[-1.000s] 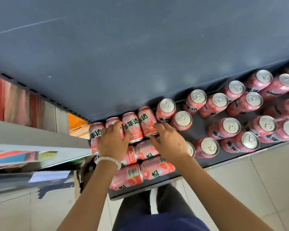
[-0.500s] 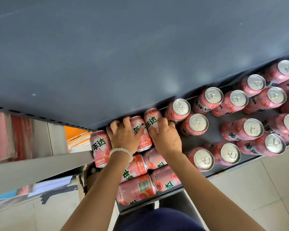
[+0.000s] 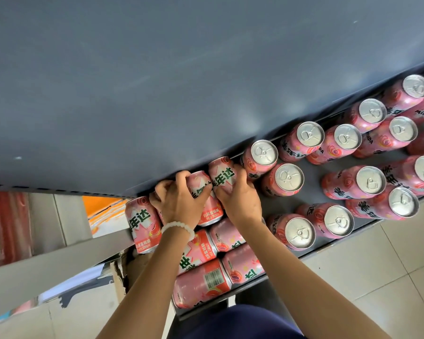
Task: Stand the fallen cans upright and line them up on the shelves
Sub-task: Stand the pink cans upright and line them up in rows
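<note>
Pink soda cans fill a dark grey shelf point(image 3: 313, 172) under an upper shelf board point(image 3: 181, 81). My left hand point(image 3: 179, 201), with a white bead bracelet, grips a pink can point(image 3: 207, 211) at the back left. My right hand point(image 3: 238, 199) grips the neighbouring can point(image 3: 222, 171) just right of it. Another can point(image 3: 143, 225) stands at the far left. Several fallen cans lie on their sides below my wrists, such as the barcode can point(image 3: 201, 285) and a can point(image 3: 245, 267) at the front edge. Upright cans point(image 3: 289, 178) with silver tops stand to the right.
The upper shelf board hangs low over the back cans. A bare gap of shelf lies between the upright cans right of my right hand. Beige floor tiles point(image 3: 377, 277) show below the shelf's front edge. A torn cardboard box point(image 3: 123, 272) sits lower left.
Both hands have reached further back under the upper board and closed round the two back-left cans. The camera has shifted, so the cans sit further right in view.
</note>
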